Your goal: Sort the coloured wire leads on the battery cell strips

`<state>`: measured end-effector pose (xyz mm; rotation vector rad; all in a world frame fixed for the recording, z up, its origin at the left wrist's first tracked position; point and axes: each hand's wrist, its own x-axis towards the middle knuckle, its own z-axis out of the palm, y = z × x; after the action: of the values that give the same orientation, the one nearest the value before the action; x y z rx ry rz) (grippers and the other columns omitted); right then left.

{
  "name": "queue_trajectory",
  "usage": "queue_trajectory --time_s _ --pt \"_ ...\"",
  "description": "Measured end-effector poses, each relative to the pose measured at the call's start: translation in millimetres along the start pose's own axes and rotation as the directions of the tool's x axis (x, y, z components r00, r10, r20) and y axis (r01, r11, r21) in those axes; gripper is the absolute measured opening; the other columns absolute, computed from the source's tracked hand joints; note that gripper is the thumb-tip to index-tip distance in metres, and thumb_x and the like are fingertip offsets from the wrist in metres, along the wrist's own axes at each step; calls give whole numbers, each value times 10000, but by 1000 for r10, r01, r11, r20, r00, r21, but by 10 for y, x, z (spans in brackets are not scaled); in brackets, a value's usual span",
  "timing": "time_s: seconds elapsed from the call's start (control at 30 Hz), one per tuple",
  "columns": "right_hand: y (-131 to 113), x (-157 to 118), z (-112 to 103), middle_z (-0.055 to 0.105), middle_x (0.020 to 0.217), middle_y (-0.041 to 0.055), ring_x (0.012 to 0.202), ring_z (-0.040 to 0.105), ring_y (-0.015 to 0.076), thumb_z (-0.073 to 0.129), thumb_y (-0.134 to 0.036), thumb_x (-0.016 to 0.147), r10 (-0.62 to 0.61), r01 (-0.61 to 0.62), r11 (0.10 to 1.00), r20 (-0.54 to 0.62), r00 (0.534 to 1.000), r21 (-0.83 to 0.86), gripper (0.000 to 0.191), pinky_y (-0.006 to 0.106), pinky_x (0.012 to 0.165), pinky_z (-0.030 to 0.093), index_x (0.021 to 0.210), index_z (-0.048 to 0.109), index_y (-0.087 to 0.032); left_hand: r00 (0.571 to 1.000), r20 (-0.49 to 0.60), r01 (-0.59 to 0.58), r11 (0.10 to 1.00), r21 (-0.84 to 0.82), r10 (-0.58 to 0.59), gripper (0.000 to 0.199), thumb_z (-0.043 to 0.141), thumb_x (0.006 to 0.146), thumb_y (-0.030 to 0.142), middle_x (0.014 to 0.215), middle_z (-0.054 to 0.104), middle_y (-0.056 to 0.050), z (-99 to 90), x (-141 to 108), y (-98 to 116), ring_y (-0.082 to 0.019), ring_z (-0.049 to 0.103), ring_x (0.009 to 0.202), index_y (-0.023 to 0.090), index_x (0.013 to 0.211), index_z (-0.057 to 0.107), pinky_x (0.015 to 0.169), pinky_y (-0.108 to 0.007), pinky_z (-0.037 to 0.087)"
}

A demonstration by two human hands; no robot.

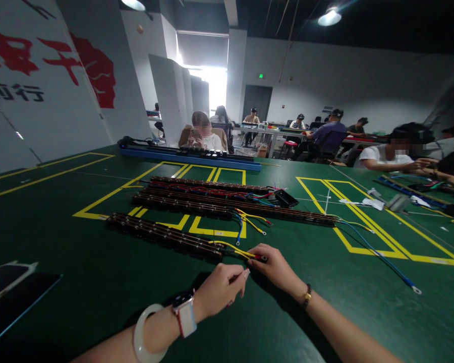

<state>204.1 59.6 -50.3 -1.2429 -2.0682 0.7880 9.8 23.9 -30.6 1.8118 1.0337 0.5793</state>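
My right hand (269, 263) is closed round the yellow and black wires (239, 250) near their red-sleeved ring terminals, at the right end of the nearest dark strip (162, 236). Just left of it and a little lower, my left hand (222, 288) has its fingers bent together; whatever may be between its fingertips is too small to make out. Behind the nearest strip lie more long dark strips (181, 203) with copper-coloured lines. Blue and yellow leads (250, 221) with ring terminals come out of one of them.
The green table (128, 297) carries yellow tape rectangles. A blue tray (189, 155) of dark parts lies at the far edge, a black box (286, 198) behind the strips, a dark panel (18, 302) at left. A person (389, 151) works at right; others sit beyond.
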Motion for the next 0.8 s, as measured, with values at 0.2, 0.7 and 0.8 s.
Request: queue_trajectory --time_s 0.2,0.7,0.8 --pt "-62 -90 42 648 923 53 829 616 160 547 -178 870 -156 151 987 -108 982 -55 241 277 751 500 1069 674 -222 981 86 196 834 -516 -177 454 403 856 574 453 489 44 20 83 -69 -101 503 391 159 722 532 413 -207 383" --pt "-364 -190 2 640 913 83 738 553 174 469 -139 926 -469 504 536 257 845 -677 286 319 670 415 1197 560 -120 981 55 144 510 -848 -185 327 573 849 436 931 689 -91 45 126 -127 -183 648 877 114 897 604 905 -398 468" --pt "-464 -184 -14 637 975 90 782 570 176 504 -146 909 -424 501 557 291 857 -663 282 322 699 419 1185 561 -139 980 52 135 457 -879 -190 265 593 850 377 988 683 -93 57 127 -133 -187 631 945 119 909 612 932 -391 452"
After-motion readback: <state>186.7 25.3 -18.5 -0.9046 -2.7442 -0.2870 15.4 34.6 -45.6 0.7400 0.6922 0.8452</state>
